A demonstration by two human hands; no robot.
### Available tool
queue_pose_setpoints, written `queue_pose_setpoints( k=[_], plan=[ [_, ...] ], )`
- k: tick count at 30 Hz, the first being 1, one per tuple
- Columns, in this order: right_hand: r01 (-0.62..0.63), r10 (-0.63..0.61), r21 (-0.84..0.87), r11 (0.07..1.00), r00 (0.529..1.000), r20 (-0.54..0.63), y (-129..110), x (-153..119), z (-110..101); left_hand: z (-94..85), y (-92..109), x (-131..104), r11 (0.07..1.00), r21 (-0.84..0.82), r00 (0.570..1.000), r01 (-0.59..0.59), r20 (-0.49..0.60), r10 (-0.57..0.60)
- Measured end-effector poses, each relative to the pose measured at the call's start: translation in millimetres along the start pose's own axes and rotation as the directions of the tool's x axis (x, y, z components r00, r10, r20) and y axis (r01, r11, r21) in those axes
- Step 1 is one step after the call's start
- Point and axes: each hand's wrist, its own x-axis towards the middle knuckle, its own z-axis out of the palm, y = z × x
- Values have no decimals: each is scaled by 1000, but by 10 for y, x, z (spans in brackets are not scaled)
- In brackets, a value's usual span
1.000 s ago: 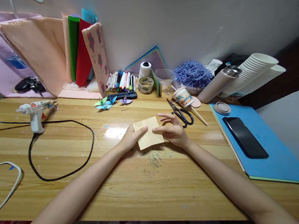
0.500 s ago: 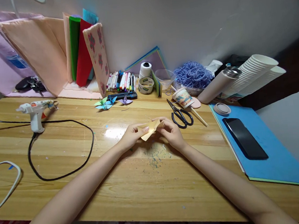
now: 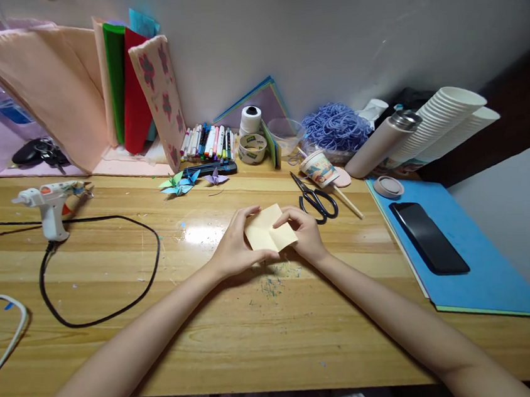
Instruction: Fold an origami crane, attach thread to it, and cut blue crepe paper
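A small pale yellow square of origami paper with fold creases is held up between my hands over the middle of the table. My left hand spans its left side, thumb along the lower edge and fingers at the upper edge. On the right, my right hand grips the paper with its thumb or a finger on the creased face; the other fingers are partly hidden behind it. Black-handled scissors lie just beyond my right hand. Several folded paper cranes in green, blue and purple sit farther back.
At the left lies a white glue gun with a looping black cord. Markers, tape and a paper cup line the back. A phone rests on blue sheets at the right. Paper scraps dot the table.
The paper, bent and tilted before, is now opened flatter with its creased face showing. My left hand has spread wider around its edges. The view has shifted slightly.
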Motion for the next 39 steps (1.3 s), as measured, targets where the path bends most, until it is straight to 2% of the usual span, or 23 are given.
queue_pose_setpoints(
  k=[3,6,8,12,15,18,23,27,31,34,37,39],
  plan=[
    [60,-56,-32,998,992,117,-44,4,-3,-14,-25,22,991,78,992,113,-69,-107],
    [115,-107,-11,993,955,276,-64,17,-15,-42,-47,49,977,170,988,126,-106,-109],
    [92,-96,28,995,940,327,-51,28,-25,-49,-51,54,979,154,986,135,-121,-117],
    [-55,28,93,994,963,266,-13,52,-24,-28,-55,40,978,-43,976,206,-55,-209],
    [-114,87,114,987,972,217,-22,61,3,-22,-49,34,972,-97,976,213,-15,-215],
    [-102,78,103,989,973,216,-52,58,34,-45,-13,31,980,-35,980,197,21,-197],
    [-83,81,6,997,985,154,-70,33,62,-57,64,-2,988,129,987,82,125,-98],
    [-70,71,-17,997,989,130,-82,28,62,-7,36,-25,976,207,993,74,76,-92],
    [-67,72,-41,997,988,139,-101,33,61,8,-17,-9,988,124,995,89,45,-95],
    [-146,131,89,985,979,157,-86,31,72,-5,-36,13,989,64,991,132,10,-133],
    [-248,222,275,929,967,124,-44,35,84,-14,-42,27,984,66,986,164,3,-164],
    [-293,265,318,902,955,130,-17,44,84,-13,-39,31,983,82,986,164,11,-165]
  ],
)
